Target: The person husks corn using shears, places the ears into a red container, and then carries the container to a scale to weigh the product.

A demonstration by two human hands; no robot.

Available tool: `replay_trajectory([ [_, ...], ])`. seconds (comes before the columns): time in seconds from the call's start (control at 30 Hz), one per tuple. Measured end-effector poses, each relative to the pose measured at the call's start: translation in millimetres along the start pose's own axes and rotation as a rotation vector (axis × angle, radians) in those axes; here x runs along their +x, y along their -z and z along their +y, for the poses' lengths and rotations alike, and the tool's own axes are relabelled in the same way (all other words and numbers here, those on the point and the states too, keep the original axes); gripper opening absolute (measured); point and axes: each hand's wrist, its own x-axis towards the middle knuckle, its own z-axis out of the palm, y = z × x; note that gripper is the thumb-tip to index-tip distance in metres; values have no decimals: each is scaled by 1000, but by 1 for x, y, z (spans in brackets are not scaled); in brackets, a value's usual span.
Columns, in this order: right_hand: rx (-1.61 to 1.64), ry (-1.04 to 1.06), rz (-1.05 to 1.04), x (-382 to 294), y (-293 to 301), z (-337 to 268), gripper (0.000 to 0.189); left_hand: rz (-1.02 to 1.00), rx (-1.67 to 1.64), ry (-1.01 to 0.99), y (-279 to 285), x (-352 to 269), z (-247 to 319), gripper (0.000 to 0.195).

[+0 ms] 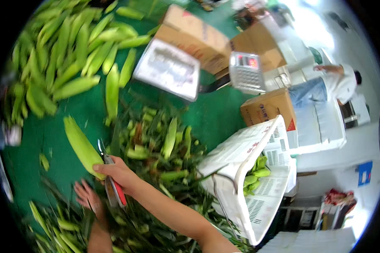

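Observation:
My right hand (122, 175) pinches the base of a green corn ear in its husk (80, 147) under the thumb. The same hand grips pruning shears (118, 193), whose red handle hangs below the palm while the curved blades point up beside the ear. Just to the lower left, my left hand (88, 197) is spread and holds nothing, slightly blurred. Trimmed husks, leaves and stalk pieces (145, 151) lie heaped under and around both arms.
A large pile of husked corn ears (66, 47) covers the upper left of the green floor (209, 110). Beyond the trimmings stand a digital scale (167, 69) with its display (247, 71), cardboard boxes (267, 107) and a white crate (228, 148) holding ears. A person (335, 82) is at the right.

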Motion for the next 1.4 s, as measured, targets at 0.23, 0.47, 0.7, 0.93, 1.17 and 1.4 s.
replay_trajectory([
  [0.23, -48, 156, 6, -167, -13, 111, 51, -63, 53, -175, 0, 9, 16, 47],
  [0.47, -584, 545, -37, -251, -68, 219, 46, -876, -2427, 176, 165, -90, -194, 52],
  [0.7, -1573, 1053, -860, -367, -128, 299, 61, -251, -1926, 540, 280, -321, -480, 44],
  [0.93, -1771, 881, -168, -411, 7, 305, 37, 141, -2071, 1179, 188, -575, -760, 44],
  [1.17, -1765, 618, -275, -490, 138, 350, 39, 908, -2038, 1117, 118, -681, -1017, 32],
  [1.4, -2208, -85, -553, -503, 53, 420, 41, 465, -1992, 888, 90, -653, -798, 39],
])
